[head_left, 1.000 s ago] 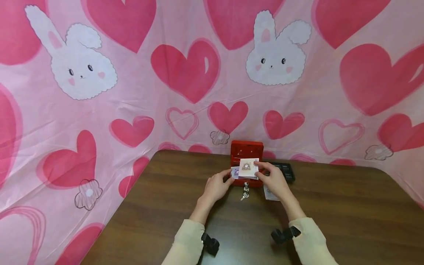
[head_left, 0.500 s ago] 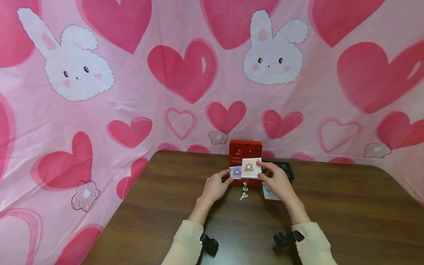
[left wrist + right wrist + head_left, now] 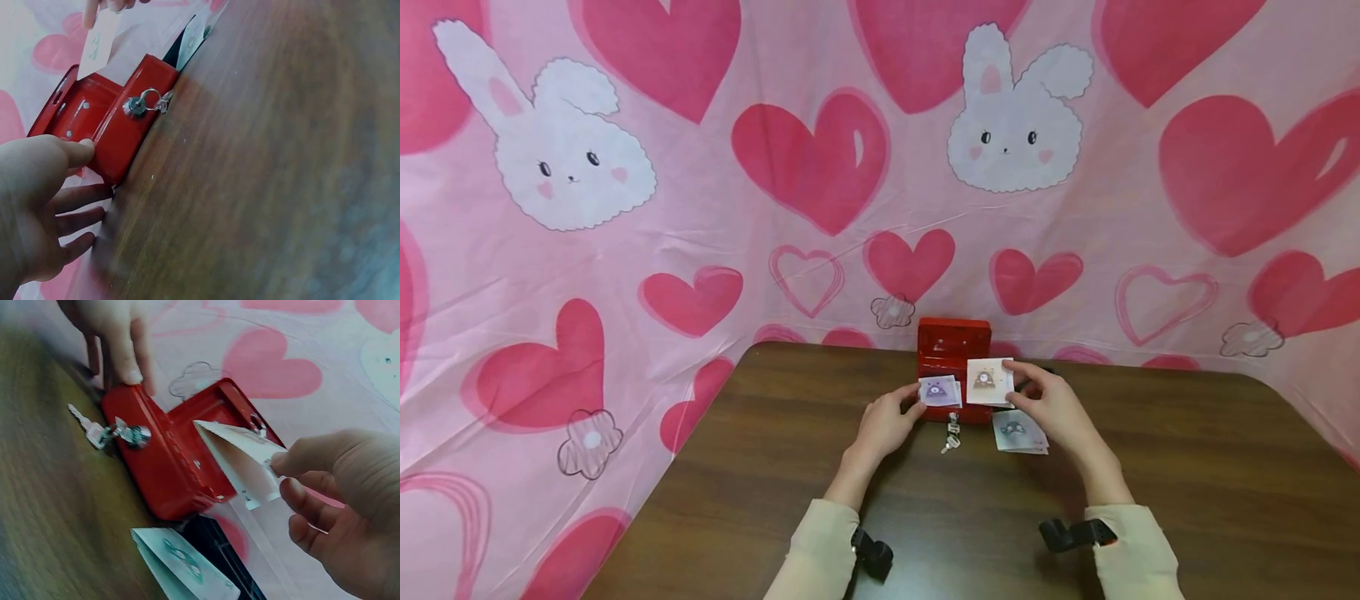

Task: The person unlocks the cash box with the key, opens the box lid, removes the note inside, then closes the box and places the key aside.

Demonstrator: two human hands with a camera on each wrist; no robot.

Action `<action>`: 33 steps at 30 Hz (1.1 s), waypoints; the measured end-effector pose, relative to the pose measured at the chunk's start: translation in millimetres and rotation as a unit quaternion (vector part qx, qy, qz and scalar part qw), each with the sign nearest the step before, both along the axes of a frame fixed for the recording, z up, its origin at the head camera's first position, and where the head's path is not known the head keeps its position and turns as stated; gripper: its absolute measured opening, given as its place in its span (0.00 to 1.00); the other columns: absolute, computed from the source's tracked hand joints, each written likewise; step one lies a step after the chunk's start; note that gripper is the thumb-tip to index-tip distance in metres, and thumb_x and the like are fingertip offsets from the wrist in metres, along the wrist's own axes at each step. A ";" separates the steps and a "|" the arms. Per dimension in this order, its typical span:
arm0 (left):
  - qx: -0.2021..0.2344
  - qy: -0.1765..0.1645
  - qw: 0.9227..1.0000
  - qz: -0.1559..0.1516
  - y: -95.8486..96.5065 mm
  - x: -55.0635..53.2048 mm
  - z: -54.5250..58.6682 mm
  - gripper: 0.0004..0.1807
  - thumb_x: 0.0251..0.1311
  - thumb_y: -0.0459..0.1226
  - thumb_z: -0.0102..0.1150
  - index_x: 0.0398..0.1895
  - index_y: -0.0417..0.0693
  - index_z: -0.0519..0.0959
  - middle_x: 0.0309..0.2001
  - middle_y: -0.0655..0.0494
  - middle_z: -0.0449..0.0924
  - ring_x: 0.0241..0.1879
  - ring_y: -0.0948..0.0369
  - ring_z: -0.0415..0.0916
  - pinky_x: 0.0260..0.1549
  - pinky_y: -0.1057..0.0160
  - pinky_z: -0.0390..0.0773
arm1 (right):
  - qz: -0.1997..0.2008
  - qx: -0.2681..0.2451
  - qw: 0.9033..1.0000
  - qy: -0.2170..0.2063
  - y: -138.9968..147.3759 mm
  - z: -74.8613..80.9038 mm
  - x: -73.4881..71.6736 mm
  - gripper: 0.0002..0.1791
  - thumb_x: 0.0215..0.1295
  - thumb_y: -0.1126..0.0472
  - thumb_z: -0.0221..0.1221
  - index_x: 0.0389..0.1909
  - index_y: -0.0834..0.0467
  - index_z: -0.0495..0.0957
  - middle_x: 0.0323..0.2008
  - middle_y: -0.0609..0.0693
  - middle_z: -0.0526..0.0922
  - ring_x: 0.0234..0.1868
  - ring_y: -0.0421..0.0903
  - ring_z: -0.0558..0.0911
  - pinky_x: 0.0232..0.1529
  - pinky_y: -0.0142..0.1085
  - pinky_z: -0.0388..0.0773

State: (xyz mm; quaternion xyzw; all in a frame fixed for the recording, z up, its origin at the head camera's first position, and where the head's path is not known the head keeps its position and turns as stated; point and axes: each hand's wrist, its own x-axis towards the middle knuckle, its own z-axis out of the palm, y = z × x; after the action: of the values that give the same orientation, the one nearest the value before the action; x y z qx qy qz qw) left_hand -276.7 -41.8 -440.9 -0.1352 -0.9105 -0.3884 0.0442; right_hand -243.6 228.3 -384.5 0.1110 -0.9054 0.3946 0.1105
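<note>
Notes (image 3: 988, 382) are pinched in the right hand (image 3: 1057, 408) near the open box (image 3: 156, 472); the left hand (image 3: 884, 422) grips its corner.

Table (image 3: 962, 517): dark brown wood-grain top, far corners rounded, running beneath the left fingers (image 3: 81, 197) and right fingers (image 3: 312, 507).
Box (image 3: 172, 459): red, lid raised, standing at the left fingertips.
Folded notes (image 3: 1019, 432): greenish, a small pile, near side, below the right fingers.
Tray (image 3: 220, 545): black, beneath the right fingers, partly hidden behind the notes.
</note>
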 end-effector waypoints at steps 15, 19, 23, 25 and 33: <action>-0.006 -0.005 1.000 0.002 1.7 -2.4 -2.1 0.24 0.68 0.48 0.57 0.67 0.57 0.75 0.64 0.51 0.78 0.65 0.49 0.74 0.67 0.39 0.63 | 0.017 0.015 1.000 -0.019 30.7 3.4 5.0 0.27 0.63 0.66 0.64 0.64 0.63 0.73 0.43 0.59 0.81 0.38 0.46 0.77 0.36 0.29 0.74; -0.005 -0.006 1.000 0.002 -0.2 -2.4 -1.9 0.25 0.68 0.48 0.57 0.67 0.57 0.75 0.64 0.51 0.77 0.65 0.48 0.73 0.68 0.39 0.62 | 0.021 0.022 0.999 -0.014 38.3 3.7 6.1 0.27 0.62 0.67 0.64 0.64 0.64 0.73 0.43 0.59 0.82 0.38 0.46 0.77 0.36 0.29 0.75; -0.003 -0.003 1.000 0.002 -1.8 -2.7 -2.8 0.25 0.68 0.48 0.58 0.67 0.57 0.75 0.64 0.51 0.77 0.65 0.48 0.73 0.68 0.38 0.61 | 0.024 0.021 0.999 -0.021 46.4 2.6 8.3 0.28 0.62 0.68 0.64 0.64 0.64 0.73 0.44 0.59 0.83 0.38 0.45 0.77 0.36 0.30 0.75; -0.004 -0.005 1.000 0.003 -2.1 -2.9 -3.9 0.25 0.68 0.48 0.58 0.67 0.57 0.75 0.64 0.51 0.77 0.65 0.48 0.73 0.67 0.39 0.62 | 0.023 0.023 0.999 -0.032 50.4 2.2 10.3 0.28 0.63 0.67 0.63 0.65 0.63 0.73 0.43 0.58 0.83 0.39 0.45 0.76 0.36 0.30 0.75; -0.007 0.003 1.000 0.002 0.0 -3.6 -6.5 0.24 0.68 0.47 0.58 0.66 0.57 0.75 0.64 0.51 0.78 0.64 0.48 0.74 0.66 0.38 0.63 | 0.018 0.029 0.997 -0.074 67.7 4.3 20.9 0.29 0.65 0.63 0.62 0.68 0.60 0.70 0.42 0.56 0.82 0.41 0.49 0.77 0.37 0.32 0.77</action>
State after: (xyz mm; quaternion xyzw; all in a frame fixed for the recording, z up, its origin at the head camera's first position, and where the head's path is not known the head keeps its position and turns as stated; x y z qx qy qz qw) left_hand -280.3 -41.8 -447.4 -0.1347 -0.9134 -0.3812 0.0466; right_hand -222.8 296.1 -380.2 0.1008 -0.9198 0.3776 0.0333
